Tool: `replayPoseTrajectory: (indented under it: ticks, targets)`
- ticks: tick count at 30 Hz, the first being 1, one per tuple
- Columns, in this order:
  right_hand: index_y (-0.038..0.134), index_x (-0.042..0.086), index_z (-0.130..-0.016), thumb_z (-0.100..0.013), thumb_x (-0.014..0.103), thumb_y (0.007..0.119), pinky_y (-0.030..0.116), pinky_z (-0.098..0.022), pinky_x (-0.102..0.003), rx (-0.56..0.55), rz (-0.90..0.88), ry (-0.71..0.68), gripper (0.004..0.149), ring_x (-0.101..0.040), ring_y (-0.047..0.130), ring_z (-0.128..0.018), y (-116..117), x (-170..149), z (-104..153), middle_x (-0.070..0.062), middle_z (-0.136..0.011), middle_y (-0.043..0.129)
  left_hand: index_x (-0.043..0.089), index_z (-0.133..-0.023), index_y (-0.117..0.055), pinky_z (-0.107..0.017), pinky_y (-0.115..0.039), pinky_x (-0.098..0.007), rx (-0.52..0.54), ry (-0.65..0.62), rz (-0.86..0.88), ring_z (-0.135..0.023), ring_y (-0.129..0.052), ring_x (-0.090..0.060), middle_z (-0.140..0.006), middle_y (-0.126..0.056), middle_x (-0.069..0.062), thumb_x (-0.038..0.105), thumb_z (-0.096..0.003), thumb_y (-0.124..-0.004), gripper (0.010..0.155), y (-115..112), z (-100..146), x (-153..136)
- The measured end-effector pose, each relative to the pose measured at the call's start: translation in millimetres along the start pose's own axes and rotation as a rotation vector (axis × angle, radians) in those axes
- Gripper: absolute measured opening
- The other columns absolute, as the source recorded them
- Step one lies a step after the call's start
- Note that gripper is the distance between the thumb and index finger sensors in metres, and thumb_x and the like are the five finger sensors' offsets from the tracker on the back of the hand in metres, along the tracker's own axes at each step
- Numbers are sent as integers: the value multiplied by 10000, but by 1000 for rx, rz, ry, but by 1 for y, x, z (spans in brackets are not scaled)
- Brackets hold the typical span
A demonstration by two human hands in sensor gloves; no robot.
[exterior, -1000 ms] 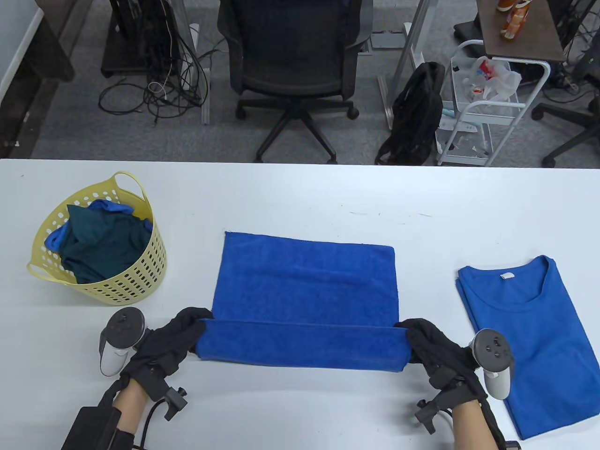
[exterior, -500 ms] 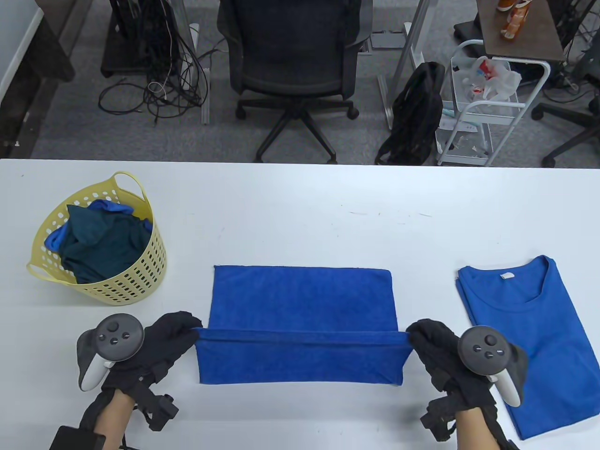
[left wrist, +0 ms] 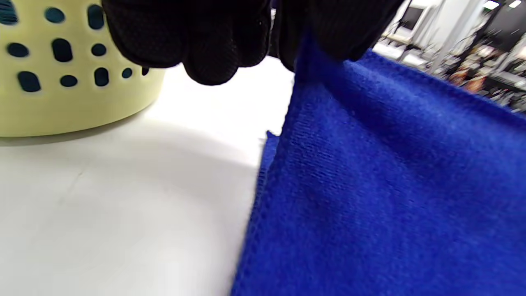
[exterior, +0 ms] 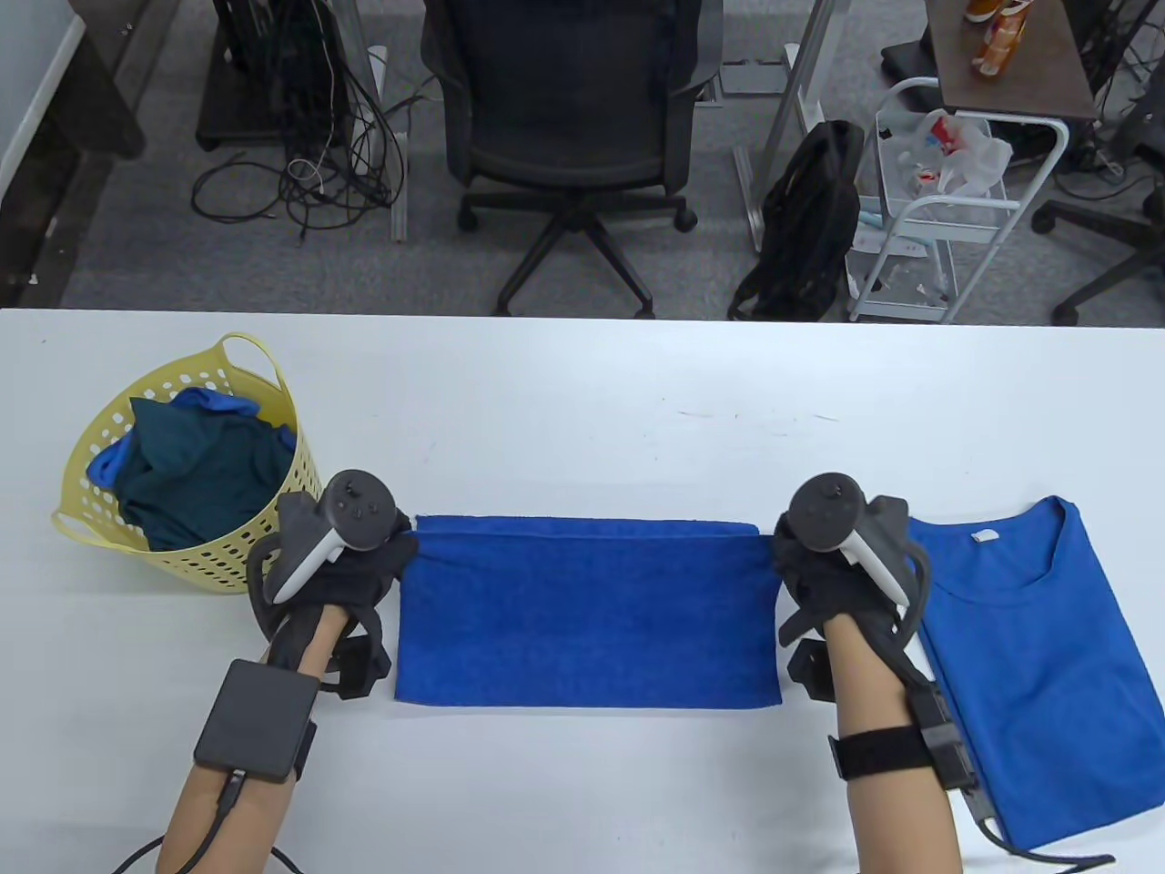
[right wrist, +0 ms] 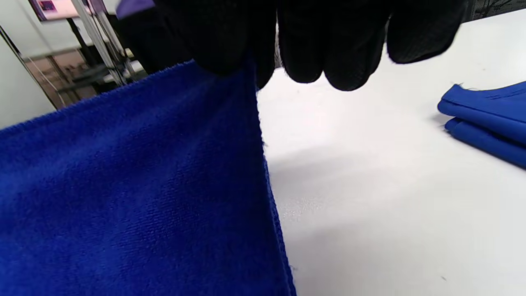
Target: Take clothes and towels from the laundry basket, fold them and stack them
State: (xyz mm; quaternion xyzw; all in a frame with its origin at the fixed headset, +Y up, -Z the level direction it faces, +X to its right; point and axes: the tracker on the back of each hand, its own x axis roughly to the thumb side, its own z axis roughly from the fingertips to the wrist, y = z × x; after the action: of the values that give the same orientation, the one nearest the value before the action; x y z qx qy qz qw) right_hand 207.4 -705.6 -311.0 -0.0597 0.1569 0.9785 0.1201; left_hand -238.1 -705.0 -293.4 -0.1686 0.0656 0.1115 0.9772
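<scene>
A blue towel (exterior: 587, 610) lies folded in half on the white table (exterior: 564, 410), its fold at the near edge. My left hand (exterior: 378, 560) pinches the upper layer's far left corner, seen close as blue towel (left wrist: 390, 172) under black fingers (left wrist: 209, 45). My right hand (exterior: 801, 560) pinches the far right corner of the towel (right wrist: 131, 185), gloved fingers (right wrist: 328, 45) curled above it. A yellow laundry basket (exterior: 264, 537) with dark teal and blue clothes (exterior: 196, 464) stands at the left. A folded blue T-shirt (exterior: 1038, 655) lies at the right.
Behind the table stand an office chair (exterior: 569, 118), a black backpack (exterior: 810, 218) and a white wire cart (exterior: 947, 200). The basket wall (left wrist: 61, 78) is close to my left hand. The T-shirt edge (right wrist: 485, 119) lies just right of my right hand.
Both hands carried the towel's near edge away from me and over onto the far edge, folding the towel in half. The hands now sit at the far corners.
</scene>
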Motion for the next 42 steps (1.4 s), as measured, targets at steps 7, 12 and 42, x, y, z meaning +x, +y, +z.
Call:
replayPoseTrajectory:
  ticks: [7,12,42]
  targets:
    - [755,51,-963,-620,237,694,599,-657,-714,20,73,86,394,-535,697,-938,33,7,-41,-296,-1099,631,274,-1007,-775,-682,-765,-563,-56,98,-52,-970,-855,-391,-1161,-710,-186,457,-583,-777,461,-27,-50,5]
    - [768,80,-952,-616,253,696,603,-658,-707,11,78,88,385,-514,704,-924,44,1,-49,-276,-1091,635,277,-996,-782,-683,-762,-555,-82,121,-75,-949,-861,-381,-1146,-728,-178,464,-582,-774,455,-39,-64,3]
    - [574,-161,-1097,-553,334,898,779,-562,-604,108,151,318,803,-372,921,-714,70,30,2,-271,-866,849,207,-1178,-553,-690,-762,-553,280,-200,-20,-989,-829,-381,-1195,-653,-188,512,-580,-719,692,-54,90,-51]
